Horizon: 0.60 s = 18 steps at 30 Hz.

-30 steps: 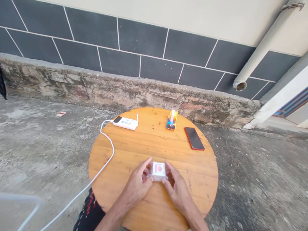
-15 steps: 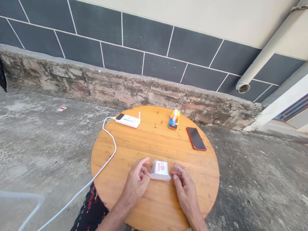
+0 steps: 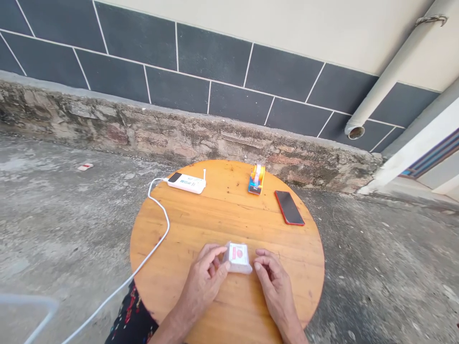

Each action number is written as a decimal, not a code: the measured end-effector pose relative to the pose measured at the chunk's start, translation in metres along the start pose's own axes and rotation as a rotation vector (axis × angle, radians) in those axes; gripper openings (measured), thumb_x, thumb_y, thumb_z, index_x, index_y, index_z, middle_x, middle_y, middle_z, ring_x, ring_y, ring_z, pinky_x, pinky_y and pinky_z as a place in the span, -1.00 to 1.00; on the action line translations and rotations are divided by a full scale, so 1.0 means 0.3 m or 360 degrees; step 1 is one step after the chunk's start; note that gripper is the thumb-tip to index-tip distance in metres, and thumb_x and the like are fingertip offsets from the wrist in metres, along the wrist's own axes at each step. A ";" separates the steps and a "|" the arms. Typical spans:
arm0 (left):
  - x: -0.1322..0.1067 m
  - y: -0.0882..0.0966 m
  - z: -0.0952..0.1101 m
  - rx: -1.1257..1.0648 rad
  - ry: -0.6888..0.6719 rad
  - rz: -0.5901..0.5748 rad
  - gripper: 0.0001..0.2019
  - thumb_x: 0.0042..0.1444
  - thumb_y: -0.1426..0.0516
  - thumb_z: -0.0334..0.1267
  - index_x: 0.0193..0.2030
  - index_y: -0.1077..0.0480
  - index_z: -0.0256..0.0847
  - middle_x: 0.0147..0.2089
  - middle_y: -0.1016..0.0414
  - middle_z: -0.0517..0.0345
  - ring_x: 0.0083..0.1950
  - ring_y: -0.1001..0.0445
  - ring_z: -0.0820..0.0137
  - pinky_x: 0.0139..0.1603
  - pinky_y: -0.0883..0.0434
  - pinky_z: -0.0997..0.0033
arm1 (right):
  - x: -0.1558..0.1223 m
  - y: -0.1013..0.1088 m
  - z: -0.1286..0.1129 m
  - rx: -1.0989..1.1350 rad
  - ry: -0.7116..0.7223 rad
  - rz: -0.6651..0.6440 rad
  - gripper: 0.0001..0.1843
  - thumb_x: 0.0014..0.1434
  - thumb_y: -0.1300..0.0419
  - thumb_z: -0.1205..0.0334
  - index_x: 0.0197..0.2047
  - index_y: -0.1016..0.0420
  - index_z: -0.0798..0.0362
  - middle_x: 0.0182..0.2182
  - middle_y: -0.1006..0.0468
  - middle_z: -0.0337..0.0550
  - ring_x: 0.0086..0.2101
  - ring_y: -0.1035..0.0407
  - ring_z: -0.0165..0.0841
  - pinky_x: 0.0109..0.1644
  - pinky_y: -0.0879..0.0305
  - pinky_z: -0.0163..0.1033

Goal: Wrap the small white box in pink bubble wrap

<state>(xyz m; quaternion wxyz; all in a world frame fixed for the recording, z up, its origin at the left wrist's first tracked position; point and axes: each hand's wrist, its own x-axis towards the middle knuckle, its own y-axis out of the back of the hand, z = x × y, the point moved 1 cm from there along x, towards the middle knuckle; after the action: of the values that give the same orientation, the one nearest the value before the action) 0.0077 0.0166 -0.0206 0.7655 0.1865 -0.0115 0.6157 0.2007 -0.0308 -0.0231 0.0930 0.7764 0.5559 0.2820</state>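
Note:
A small box in clear plastic wrap (image 3: 238,254), white on top with a red round print, lies on the round wooden table (image 3: 201,215). At its left side is my left hand (image 3: 206,274), fingers apart and curved; the index fingertip and thumb tip meet the edge of the wrap. My right hand (image 3: 274,277) rests near the box's right side, loosely curled and open, with a narrow gap between its fingertips and the wrap. Neither hand visibly grips anything. The underside of the box is hidden.
Toward the back left of the table lies a white power bank (image 3: 188,183) with a white cable (image 3: 158,248) running off the left edge. A tape dispenser (image 3: 256,179) stands at the back. To the right lies a red-edged phone (image 3: 289,208). A stone-based wall (image 3: 161,138) rises behind.
My left hand has come in to the wrapped box, its thumb and index now at the wrap. The right hand stays near the right side. The whole view has shifted slightly.

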 end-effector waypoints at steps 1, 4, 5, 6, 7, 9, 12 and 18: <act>0.002 -0.001 0.001 0.0003 -0.0002 0.0005 -0.77 0.15 -0.07 -0.25 -0.08 -0.44 -0.21 -0.15 -0.41 0.05 -0.32 -0.43 0.41 -0.38 -0.42 0.44 | 0.001 0.000 -0.001 0.0016 -0.0004 0.0001 -0.77 0.24 -0.10 0.08 -0.33 -0.47 0.02 -0.11 -0.48 -0.02 -0.07 -0.40 -0.21 -0.05 -0.35 -0.21; 0.004 -0.002 0.000 0.0009 -0.0013 0.0021 -0.77 0.15 -0.08 -0.26 -0.09 -0.45 -0.21 -0.16 -0.43 0.05 -0.33 -0.44 0.40 -0.38 -0.42 0.44 | 0.004 0.002 -0.006 0.0062 -0.0012 0.0039 -0.77 0.24 -0.11 0.07 -0.35 -0.46 0.01 -0.14 -0.50 -0.04 -0.09 -0.41 -0.21 -0.03 -0.35 -0.20; 0.004 -0.002 -0.001 0.0008 -0.0021 0.0024 -0.78 0.15 -0.08 -0.26 -0.09 -0.45 -0.20 -0.16 -0.43 0.04 -0.33 -0.44 0.40 -0.38 -0.42 0.44 | 0.007 0.004 -0.010 0.0071 -0.0005 0.0051 -0.77 0.24 -0.11 0.08 -0.35 -0.46 0.01 -0.15 -0.51 -0.04 -0.09 -0.41 -0.21 -0.03 -0.35 -0.20; 0.004 -0.002 -0.004 0.0006 -0.0029 0.0026 -0.78 0.16 -0.08 -0.26 -0.10 -0.45 -0.19 -0.16 -0.43 0.05 -0.32 -0.44 0.40 -0.37 -0.43 0.44 | 0.012 0.005 -0.016 0.0072 0.0008 0.0056 -0.78 0.23 -0.12 0.09 -0.35 -0.47 0.01 -0.16 -0.51 -0.05 -0.10 -0.41 -0.22 -0.04 -0.36 -0.20; 0.003 -0.002 -0.006 0.0005 -0.0037 0.0025 -0.78 0.16 -0.08 -0.26 -0.09 -0.46 -0.18 -0.16 -0.44 0.05 -0.32 -0.44 0.40 -0.36 -0.43 0.44 | 0.018 0.007 -0.022 0.0067 0.0030 0.0055 -0.79 0.23 -0.12 0.09 -0.35 -0.47 0.00 -0.17 -0.51 -0.05 -0.11 -0.42 -0.22 -0.05 -0.36 -0.21; 0.002 -0.003 -0.010 0.0009 -0.0049 0.0013 -0.79 0.16 -0.08 -0.27 -0.09 -0.45 -0.17 -0.17 -0.44 0.06 -0.31 -0.44 0.39 -0.36 -0.43 0.44 | 0.036 0.013 -0.036 0.0029 0.0091 0.0033 -0.80 0.23 -0.13 0.12 -0.35 -0.48 0.00 -0.20 -0.50 -0.06 -0.13 -0.42 -0.22 -0.06 -0.36 -0.20; 0.004 -0.002 -0.007 0.0024 -0.0052 -0.0010 -0.79 0.17 -0.07 -0.26 -0.09 -0.45 -0.18 -0.21 -0.44 0.08 -0.31 -0.44 0.39 -0.36 -0.41 0.45 | 0.076 0.018 -0.055 -0.0060 0.0202 -0.0064 -0.82 0.24 -0.12 0.17 -0.33 -0.51 -0.01 -0.21 -0.49 -0.07 -0.12 -0.41 -0.23 -0.04 -0.35 -0.19; 0.020 -0.006 0.006 0.0037 -0.0007 0.0023 -0.79 0.17 -0.08 -0.19 -0.16 -0.47 -0.20 -0.30 -0.44 0.10 -0.40 -0.41 0.41 -0.42 -0.38 0.46 | 0.151 0.013 -0.089 -0.0272 0.0457 -0.0325 -0.83 0.20 -0.15 0.28 -0.16 -0.53 -0.02 -0.09 -0.43 -0.04 -0.12 -0.39 -0.24 -0.07 -0.38 -0.14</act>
<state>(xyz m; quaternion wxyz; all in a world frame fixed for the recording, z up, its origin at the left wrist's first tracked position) 0.0114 0.0216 -0.0180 0.7587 0.1967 -0.0074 0.6210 0.1995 0.0048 0.0159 0.1065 0.6570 0.6134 0.4251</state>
